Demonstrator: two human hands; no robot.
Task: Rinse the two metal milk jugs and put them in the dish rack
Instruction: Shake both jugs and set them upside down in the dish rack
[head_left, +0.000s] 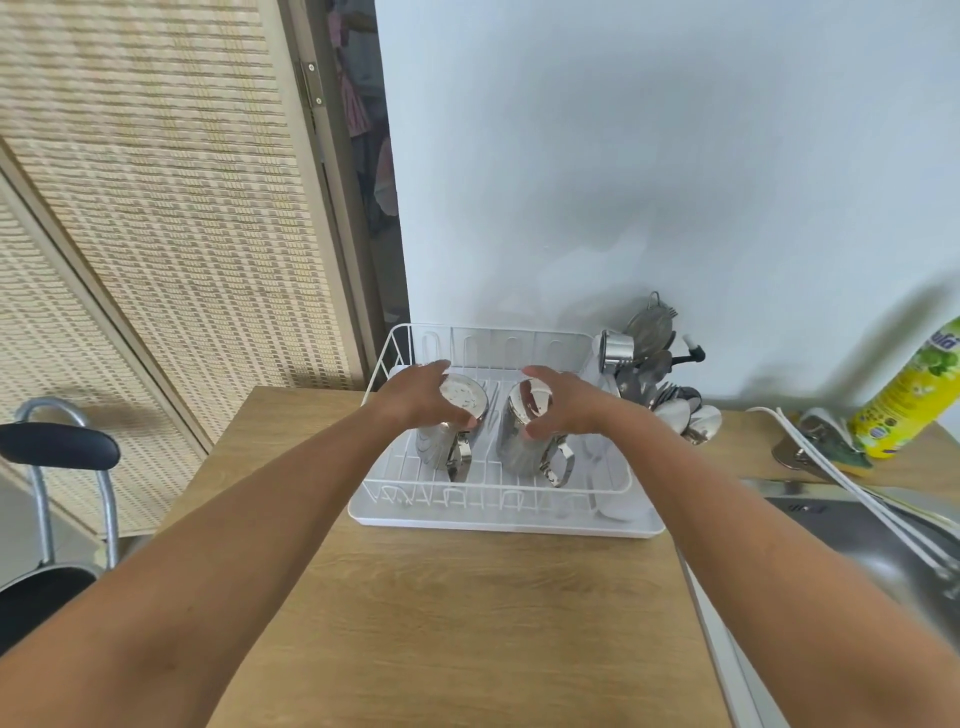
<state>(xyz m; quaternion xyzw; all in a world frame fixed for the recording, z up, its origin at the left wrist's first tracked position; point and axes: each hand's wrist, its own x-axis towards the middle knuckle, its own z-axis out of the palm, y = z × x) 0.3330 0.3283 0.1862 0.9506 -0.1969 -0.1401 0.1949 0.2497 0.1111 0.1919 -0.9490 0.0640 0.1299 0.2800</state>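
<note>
Centrally, on the wooden tabletop (441, 597), a white dish rack (498, 499) holds both metal jugs upside down, side by side. Left hand (415, 397) has its grip wrapped around the left jug (447, 441); right hand (566, 400) clasps the right jug (519, 447), nearer the rack's cutlery holder (670, 410).

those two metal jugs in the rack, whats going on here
A person is setting two metal milk jugs upside down in the white dish rack on the wooden counter. The left hand grips the base of the left jug, and the right hand holds the base of the right jug. Both jugs appear to rest in the rack, not yet released.
</note>
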